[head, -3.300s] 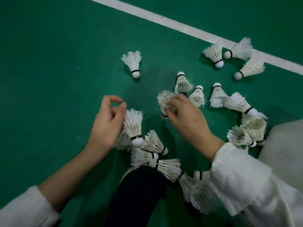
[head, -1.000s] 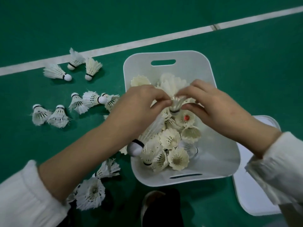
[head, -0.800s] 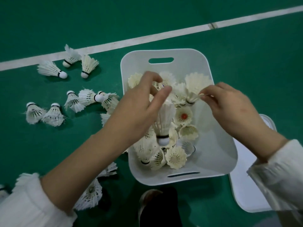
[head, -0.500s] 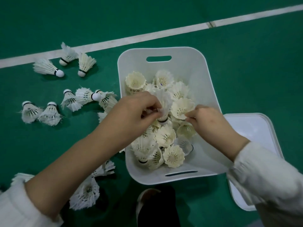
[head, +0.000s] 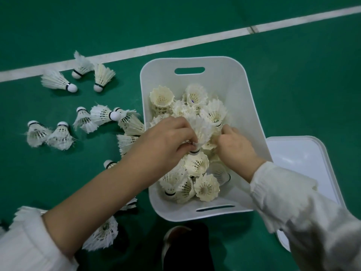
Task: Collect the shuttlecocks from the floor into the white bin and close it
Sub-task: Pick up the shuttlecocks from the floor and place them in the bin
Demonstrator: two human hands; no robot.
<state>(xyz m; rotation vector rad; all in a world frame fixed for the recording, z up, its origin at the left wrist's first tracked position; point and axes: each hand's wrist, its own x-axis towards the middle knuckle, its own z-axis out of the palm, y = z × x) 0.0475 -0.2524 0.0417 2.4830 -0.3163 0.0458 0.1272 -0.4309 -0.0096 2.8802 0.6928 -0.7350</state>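
The white bin (head: 240,89) stands open on the green floor, holding several white shuttlecocks. Both hands are inside it. My left hand (head: 166,141) pinches a shuttlecock (head: 201,132) near its cork, feathers pointing up. My right hand (head: 234,149) touches the pile beside it; its fingertips are hidden among the feathers. Several shuttlecocks (head: 58,81) lie on the floor left of the bin. The bin's white lid (head: 304,159) lies flat to the right.
A white court line (head: 195,39) runs across the floor behind the bin. More shuttlecocks (head: 103,233) lie near my left forearm at the bottom left. A dark trouser leg and shoe (head: 183,247) are just below the bin.
Both hands have stayed in the bin, settling the shuttlecock among the pile. My right hand has drawn slightly closer to the left one.
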